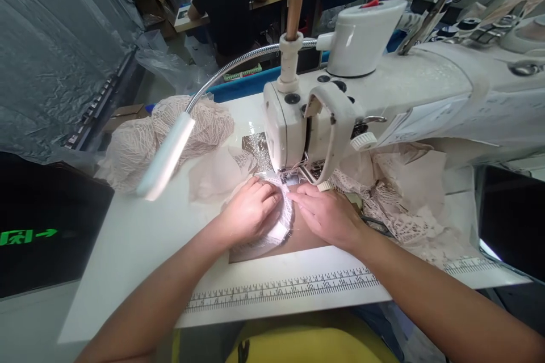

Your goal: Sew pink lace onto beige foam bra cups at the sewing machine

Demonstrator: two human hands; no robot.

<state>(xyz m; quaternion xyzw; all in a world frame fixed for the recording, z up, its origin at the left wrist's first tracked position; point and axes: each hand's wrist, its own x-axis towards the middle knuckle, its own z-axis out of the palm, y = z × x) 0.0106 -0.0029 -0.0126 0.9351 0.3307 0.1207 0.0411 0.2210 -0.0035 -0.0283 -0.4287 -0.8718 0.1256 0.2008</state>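
A white and pale pink lace fabric piece (281, 226) lies under the needle area of the white sewing machine (285, 125), its curved edge lit by the lamp. My left hand (251, 211) rests over the fabric's left part, fingers bent and pressing on it; the thumb side hides some of it. My right hand (327, 214) lies just right of the needle, index finger stretched to the fabric's edge, the other fingers partly curled beneath. Under the fabric is a brown plate (309, 241). The presser foot (292, 178) is partly hidden by my fingertips.
Bunched lace (200, 125) lies behind left, and more lace pieces (400, 210) lie right. A lamp (166, 156) on a bent metal neck hangs over the table's left. A ruler strip (281, 289) runs along the front edge. Beyond, a person in black (225, 5) sits at another table.
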